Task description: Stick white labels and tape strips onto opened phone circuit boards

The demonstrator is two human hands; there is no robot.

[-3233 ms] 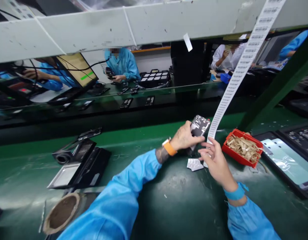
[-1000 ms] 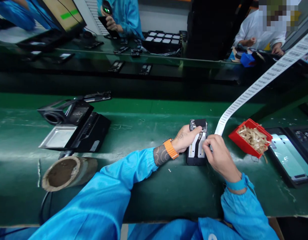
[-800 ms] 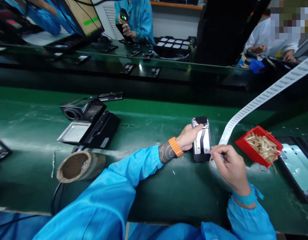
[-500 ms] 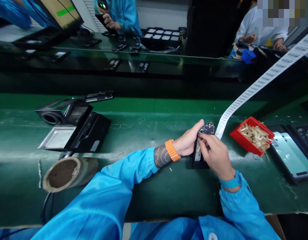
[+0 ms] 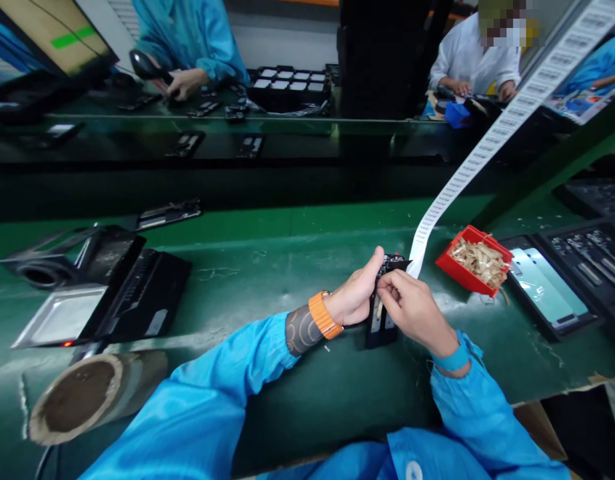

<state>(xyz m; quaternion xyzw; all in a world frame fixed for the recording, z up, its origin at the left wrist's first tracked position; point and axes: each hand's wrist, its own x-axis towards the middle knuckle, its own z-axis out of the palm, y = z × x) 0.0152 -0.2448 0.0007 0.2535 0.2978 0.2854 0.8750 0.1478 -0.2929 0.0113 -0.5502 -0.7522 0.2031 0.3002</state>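
Observation:
An opened phone (image 5: pixel 382 333) with a bare circuit board (image 5: pixel 393 262) at its top end is tilted over the green bench. My left hand (image 5: pixel 354 293) grips its left edge, thumb pointing up beside the board. My right hand (image 5: pixel 417 307) is closed in a pinch over the phone's middle. A thin tan strip (image 5: pixel 379 308) shows just below those fingertips; whether they hold it is hidden. Beyond the phone's upper right corner hangs the lower end of a long barcode label strip (image 5: pixel 450 190).
A red bin (image 5: pixel 467 267) of tan tape scraps stands to the right, beside black trays (image 5: pixel 552 287) of phone parts. On the left are a black device (image 5: pixel 152 287) with a metal tray and a cardboard tube (image 5: pixel 77 400). Co-workers sit across the bench, one with a scanner (image 5: pixel 146 65).
My view has turned right, so the bench things sit further left. Both hands stay on the phone. The co-worker opposite has lowered the scanner and the dark item.

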